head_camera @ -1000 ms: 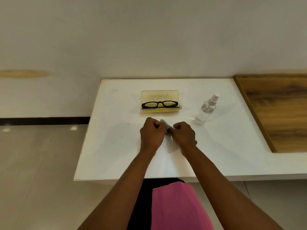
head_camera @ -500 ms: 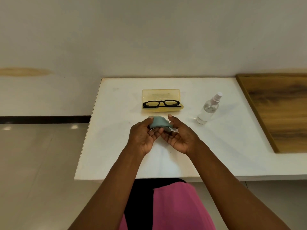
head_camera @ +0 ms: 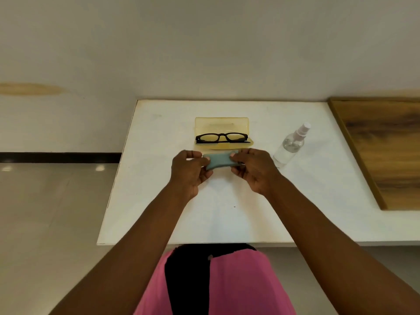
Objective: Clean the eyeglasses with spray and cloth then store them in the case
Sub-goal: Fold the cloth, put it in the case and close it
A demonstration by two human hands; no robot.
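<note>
The left hand (head_camera: 189, 170) and right hand (head_camera: 252, 170) each pinch one end of the cloth (head_camera: 219, 160), pulling it flat between them just above the table (head_camera: 147, 201), near its middle; thumbs lie on top, fingers curl underneath, so both hands are closed on the cloth and free for nothing else. Just beyond the cloth, toward the far edge, the glasses (head_camera: 221, 137) lie folded across the open yellow case (head_camera: 221, 126), resting on its near half with the lid standing up behind them; the spray (head_camera: 289, 145) stands to the right of the case, apart from it and close to the right hand, leaning a little toward the far right corner in this wide view.

Judging by this, the step in hand is readying the cloth; whether the lenses have been sprayed or wiped cannot be told, since no mist or wetness shows on them. The next move probably calls for freeing one hand: park the cloth in the left, then reach with the right for the spray or lift the glasses out by the frame, keeping fingers off the lenses.
</note>
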